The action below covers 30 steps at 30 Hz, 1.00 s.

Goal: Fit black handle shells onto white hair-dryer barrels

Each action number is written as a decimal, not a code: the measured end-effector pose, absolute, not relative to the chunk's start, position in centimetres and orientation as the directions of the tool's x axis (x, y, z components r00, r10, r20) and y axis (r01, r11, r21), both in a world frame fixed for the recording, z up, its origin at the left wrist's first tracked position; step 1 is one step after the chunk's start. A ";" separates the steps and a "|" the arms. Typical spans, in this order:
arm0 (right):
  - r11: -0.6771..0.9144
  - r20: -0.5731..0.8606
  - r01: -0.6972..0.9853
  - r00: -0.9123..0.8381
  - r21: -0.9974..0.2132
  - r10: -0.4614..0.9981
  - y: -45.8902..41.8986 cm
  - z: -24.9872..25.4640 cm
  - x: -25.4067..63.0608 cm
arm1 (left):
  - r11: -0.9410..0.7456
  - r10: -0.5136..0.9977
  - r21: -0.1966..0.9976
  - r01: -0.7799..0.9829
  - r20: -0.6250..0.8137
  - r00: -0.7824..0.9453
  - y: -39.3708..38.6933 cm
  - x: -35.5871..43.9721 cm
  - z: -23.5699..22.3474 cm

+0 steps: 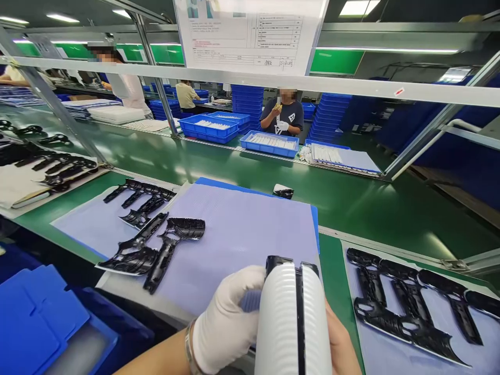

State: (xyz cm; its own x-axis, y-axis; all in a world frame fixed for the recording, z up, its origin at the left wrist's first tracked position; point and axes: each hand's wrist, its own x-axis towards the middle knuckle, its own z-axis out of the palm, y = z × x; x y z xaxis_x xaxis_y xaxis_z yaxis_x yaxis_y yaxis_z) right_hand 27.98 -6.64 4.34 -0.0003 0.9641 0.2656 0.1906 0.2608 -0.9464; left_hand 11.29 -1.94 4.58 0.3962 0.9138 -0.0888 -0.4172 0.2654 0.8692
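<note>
Close to me, I hold a glossy white plastic housing [276, 317] with a black seam down its middle and black parts at its far end. It looks like two shell halves side by side. My left hand [226, 320], in a white glove, grips its left side with the thumb and fingers curled. On the other side, my bare right hand [340, 341] wraps round the housing, its fingertips mostly hidden behind it. Left of my hands, black pistol-shaped shell halves [172, 247] lie on a pale lilac sheet [242, 224].
More black shell halves [408, 302] rest on a sheet at the right. A small black-and-white piece [283, 191] sits on the green bench [351, 203]. Blue bins [35, 312] stand low at the left. Across the bench, a person [282, 112] works behind a blue tray [269, 144].
</note>
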 end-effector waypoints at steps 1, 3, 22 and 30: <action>0.262 0.265 0.197 -0.009 -0.945 0.964 -6.6 4.4 28.0 | 0.250 0.912 0.881 -0.402 -0.075 0.404 -1.9 11.3 4.5; 0.246 0.246 0.209 -0.028 -0.946 0.969 -6.6 4.4 28.0 | 0.203 0.915 0.910 -0.362 -0.045 0.401 -1.9 11.2 4.2; 0.308 0.287 0.238 -0.119 -0.921 0.950 -6.2 5.0 28.8 | -0.047 0.914 0.974 -0.223 0.132 0.383 -1.8 10.6 4.5; 0.265 0.257 0.227 -0.067 -0.937 0.964 -6.7 4.4 28.7 | -0.017 0.906 0.980 -0.200 0.100 0.411 -2.1 10.5 4.8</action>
State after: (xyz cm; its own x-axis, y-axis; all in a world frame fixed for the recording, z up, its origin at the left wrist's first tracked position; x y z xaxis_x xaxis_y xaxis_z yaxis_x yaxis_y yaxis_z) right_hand 28.66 -6.71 4.42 -0.0667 0.9642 0.2566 0.2269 0.2651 -0.9371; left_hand 10.52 -2.09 4.85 0.4107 0.9063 0.0996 -0.2002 -0.0169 0.9796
